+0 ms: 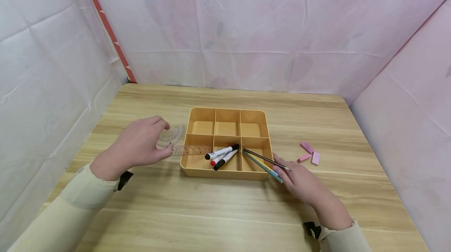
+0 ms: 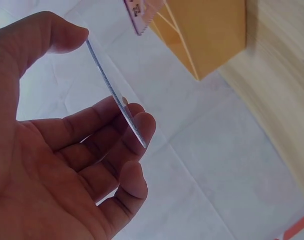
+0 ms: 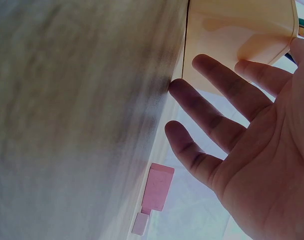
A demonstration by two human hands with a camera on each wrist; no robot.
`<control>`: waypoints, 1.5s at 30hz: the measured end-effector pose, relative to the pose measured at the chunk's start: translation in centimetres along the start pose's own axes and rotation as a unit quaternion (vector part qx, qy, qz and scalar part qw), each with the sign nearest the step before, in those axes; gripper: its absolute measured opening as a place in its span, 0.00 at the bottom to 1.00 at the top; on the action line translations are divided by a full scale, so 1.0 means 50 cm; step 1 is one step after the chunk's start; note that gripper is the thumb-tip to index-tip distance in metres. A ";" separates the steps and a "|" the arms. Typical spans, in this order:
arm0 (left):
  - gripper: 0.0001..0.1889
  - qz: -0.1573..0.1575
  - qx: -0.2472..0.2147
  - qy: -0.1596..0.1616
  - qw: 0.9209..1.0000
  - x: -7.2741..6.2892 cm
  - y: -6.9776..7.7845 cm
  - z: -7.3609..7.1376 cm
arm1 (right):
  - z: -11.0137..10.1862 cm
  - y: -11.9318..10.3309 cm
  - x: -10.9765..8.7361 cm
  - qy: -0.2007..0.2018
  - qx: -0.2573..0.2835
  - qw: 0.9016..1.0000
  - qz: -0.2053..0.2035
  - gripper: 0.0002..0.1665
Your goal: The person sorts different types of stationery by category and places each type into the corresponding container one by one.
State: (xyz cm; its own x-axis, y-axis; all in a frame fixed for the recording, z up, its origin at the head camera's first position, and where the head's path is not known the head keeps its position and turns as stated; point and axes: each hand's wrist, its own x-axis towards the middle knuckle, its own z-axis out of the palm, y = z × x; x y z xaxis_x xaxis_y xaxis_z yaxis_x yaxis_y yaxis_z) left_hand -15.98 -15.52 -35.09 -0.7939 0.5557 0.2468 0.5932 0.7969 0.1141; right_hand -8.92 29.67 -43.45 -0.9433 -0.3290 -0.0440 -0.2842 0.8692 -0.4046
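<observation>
Between thumb and fingertips, my left hand [image 1: 139,142] pinches a clear protractor [image 1: 176,132] left of the tan six-compartment box [image 1: 225,174]. The left wrist view shows that protractor [image 2: 112,87] edge-on. A clear ruler [image 1: 190,150] lies across the box's left rim, its outer end close by my left thumb. My right hand [image 1: 299,179] is at the box's front right corner, fingers extended along the outer wall [image 3: 231,37]. Several pencils [image 1: 262,162] slant out of the front right compartment over that corner, beside my right thumb. Markers [image 1: 221,155] lean in the front middle compartment.
Several pink erasers [image 1: 306,147] lie on the wooden table [image 1: 225,213] to the right of the box. The three back compartments [image 1: 227,128] show bare floors. Pale cloth walls [image 1: 246,29] enclose the table at the back and both sides.
</observation>
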 end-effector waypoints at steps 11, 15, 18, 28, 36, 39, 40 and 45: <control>0.21 0.038 0.001 -0.022 0.999 0.025 0.026 0.003 | 0.002 0.001 -0.001 0.001 -0.002 1.000 -0.002 0.31; 0.21 0.045 -0.003 -0.042 0.998 0.030 0.033 0.007 | 0.002 0.001 -0.001 0.001 -0.003 1.000 -0.004 0.31; 0.22 0.045 -0.003 -0.057 0.997 0.033 0.037 0.012 | 0.001 0.001 0.000 0.002 -0.003 1.000 -0.006 0.31; 0.17 0.051 0.004 -0.079 0.996 0.041 0.046 0.033 | 0.000 -0.001 0.001 0.003 0.000 1.000 -0.009 0.31; 0.16 0.067 0.003 -0.098 0.993 0.048 0.054 0.050 | -0.002 -0.003 0.001 0.002 -0.004 1.000 -0.005 0.31; 0.16 0.071 0.004 -0.104 0.992 0.050 0.054 0.055 | -0.001 -0.004 0.001 0.000 -0.004 1.000 -0.003 0.31; 0.16 0.071 0.004 -0.106 0.992 0.050 0.054 0.057 | -0.001 -0.004 0.001 0.000 -0.005 1.000 -0.002 0.31; 0.17 0.077 0.003 -0.111 0.991 0.056 0.052 0.065 | -0.005 -0.007 0.001 0.000 -0.005 1.000 -0.004 0.30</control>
State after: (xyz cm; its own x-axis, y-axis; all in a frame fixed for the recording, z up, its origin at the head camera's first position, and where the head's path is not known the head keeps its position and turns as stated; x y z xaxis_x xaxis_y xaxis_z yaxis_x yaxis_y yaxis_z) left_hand -17.07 -11.11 -37.22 -0.7044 0.7086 0.0423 0.7092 0.6999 0.0848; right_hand -8.90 29.43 -43.09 -0.9413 -0.3351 -0.0410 -0.2927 0.8705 -0.3956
